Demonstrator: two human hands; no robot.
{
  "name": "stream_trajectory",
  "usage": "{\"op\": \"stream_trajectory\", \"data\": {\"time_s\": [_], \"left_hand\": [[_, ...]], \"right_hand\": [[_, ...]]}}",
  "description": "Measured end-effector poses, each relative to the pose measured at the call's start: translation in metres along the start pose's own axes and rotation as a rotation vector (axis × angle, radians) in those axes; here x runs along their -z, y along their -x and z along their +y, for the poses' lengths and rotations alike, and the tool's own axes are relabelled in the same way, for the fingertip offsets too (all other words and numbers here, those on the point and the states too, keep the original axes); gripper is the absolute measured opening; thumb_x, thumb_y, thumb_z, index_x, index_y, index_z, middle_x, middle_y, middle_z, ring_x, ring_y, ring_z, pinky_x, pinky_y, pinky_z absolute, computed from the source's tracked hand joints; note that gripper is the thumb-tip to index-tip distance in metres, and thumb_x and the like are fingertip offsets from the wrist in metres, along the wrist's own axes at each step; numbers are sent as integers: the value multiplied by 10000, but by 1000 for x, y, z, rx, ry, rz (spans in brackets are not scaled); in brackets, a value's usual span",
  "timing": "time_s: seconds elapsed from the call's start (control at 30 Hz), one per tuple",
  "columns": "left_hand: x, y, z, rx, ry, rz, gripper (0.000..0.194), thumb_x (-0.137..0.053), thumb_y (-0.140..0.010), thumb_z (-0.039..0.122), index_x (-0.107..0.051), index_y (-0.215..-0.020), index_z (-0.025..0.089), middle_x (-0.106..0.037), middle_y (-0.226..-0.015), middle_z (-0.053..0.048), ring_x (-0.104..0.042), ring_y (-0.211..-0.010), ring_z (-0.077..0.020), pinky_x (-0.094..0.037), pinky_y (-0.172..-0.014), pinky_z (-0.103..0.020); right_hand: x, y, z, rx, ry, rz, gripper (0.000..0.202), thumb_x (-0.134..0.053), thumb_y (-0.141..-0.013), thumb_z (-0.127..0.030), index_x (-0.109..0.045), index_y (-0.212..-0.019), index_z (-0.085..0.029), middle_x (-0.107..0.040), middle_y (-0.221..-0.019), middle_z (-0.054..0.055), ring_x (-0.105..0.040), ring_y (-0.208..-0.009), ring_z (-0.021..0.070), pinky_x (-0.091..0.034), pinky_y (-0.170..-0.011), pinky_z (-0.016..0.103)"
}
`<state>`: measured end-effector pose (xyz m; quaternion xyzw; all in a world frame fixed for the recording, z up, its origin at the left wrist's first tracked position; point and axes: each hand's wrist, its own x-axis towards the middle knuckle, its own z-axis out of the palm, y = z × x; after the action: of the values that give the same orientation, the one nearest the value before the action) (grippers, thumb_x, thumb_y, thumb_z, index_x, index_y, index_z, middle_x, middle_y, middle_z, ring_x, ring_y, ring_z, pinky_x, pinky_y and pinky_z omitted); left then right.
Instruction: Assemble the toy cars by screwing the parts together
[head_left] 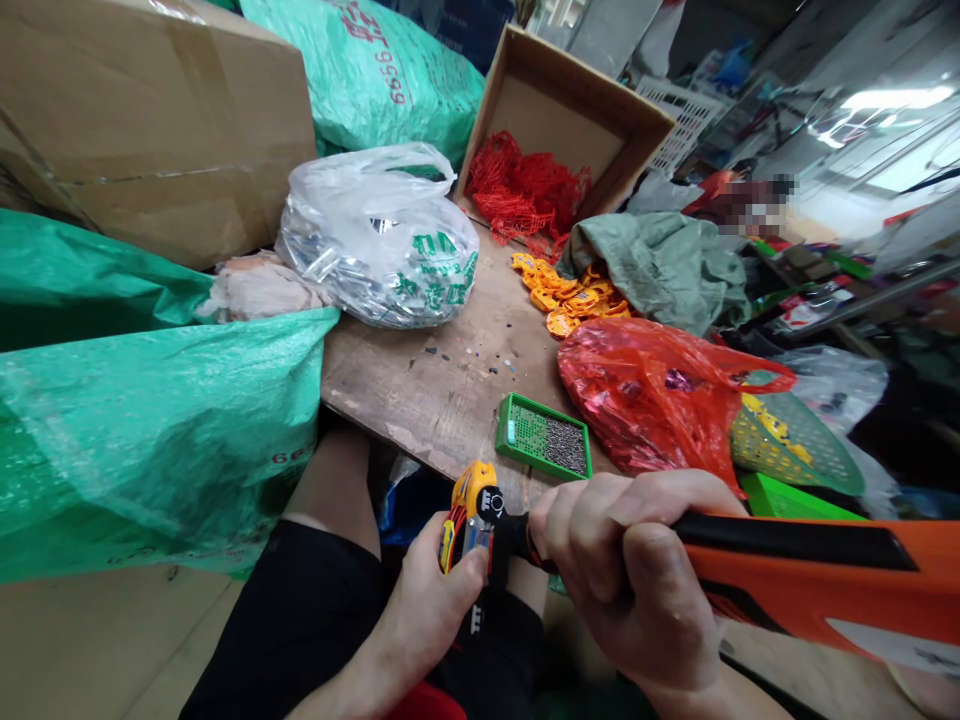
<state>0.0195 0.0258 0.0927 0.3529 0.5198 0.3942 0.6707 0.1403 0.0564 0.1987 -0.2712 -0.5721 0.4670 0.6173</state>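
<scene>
My left hand point(431, 600) is closed around a small yellow plastic toy point(472, 485) with a black round part and red and grey details, above my lap. My right hand point(630, 570) grips an orange and black power screwdriver point(810, 560), fingers wrapped round its front end. The driver's dark nose meets the toy's side; whether its tip is seated in a screw is hidden. Just beyond the toy, a green tray point(510, 437) holds many small dark screws point(566, 444) at the table's near edge.
On the wooden table point(405, 375) lie a clear bag of silvery parts point(375, 240), orange shell pieces point(574, 295) and a red bag point(645, 390). A tilted carton point(600, 110) holds red plastic pieces point(525, 185). Green sacks point(157, 430) crowd the left; a green basket point(817, 450) stands right.
</scene>
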Motion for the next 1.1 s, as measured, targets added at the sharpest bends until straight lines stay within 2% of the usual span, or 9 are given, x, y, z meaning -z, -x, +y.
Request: {"op": "stream_trajectory", "data": {"time_s": [0.33,0.63,0.9,1.0,1.1], "left_hand": [[2,1,-8,-23,48,-30,442,-669,-811,539,-654,-982,132,-658,-864,-72,-555,-792,-217,-485,-705,-316],[-2,2,-14,-33,95,-22,443,-695,-830,542,-665,-1019,142,-673,-841,-55,-574,-747,-201,-489,-666,-296],[-4,4,-7,2,50,-25,486,-643,-827,572,-624,-1037,134,-636,-820,-53,-542,-688,-190,-469,-628,-309],[-5,6,-3,-4,44,-22,502,-634,-833,572,-615,-1058,124,-656,-873,-79,-573,-756,-217,-484,-690,-332],[-7,6,-3,-7,54,-30,511,-637,-834,573,-610,-1065,118,-671,-910,-104,-607,-838,-257,-491,-739,-351]], "right_hand": [[0,0,2,-16,-29,9,51,-615,-1016,-281,-597,-969,-270,-473,-582,-92,-466,-454,94,-492,-521,270],[-5,-6,-1,-65,-15,19,277,-631,-1002,-326,-541,-756,-239,-422,-512,-93,-404,-420,97,-463,-495,261],[-4,-6,2,-80,-11,28,289,-609,-1008,-308,-524,-742,-235,-415,-516,-93,-396,-409,90,-450,-480,253],[-5,-6,4,-69,-18,46,287,-623,-1001,-305,-506,-748,-238,-419,-517,-99,-379,-397,83,-433,-457,240],[-7,-6,6,-41,4,89,176,-664,-980,-305,-553,-852,-257,-432,-528,-111,-374,-387,81,-436,-440,230]]}}
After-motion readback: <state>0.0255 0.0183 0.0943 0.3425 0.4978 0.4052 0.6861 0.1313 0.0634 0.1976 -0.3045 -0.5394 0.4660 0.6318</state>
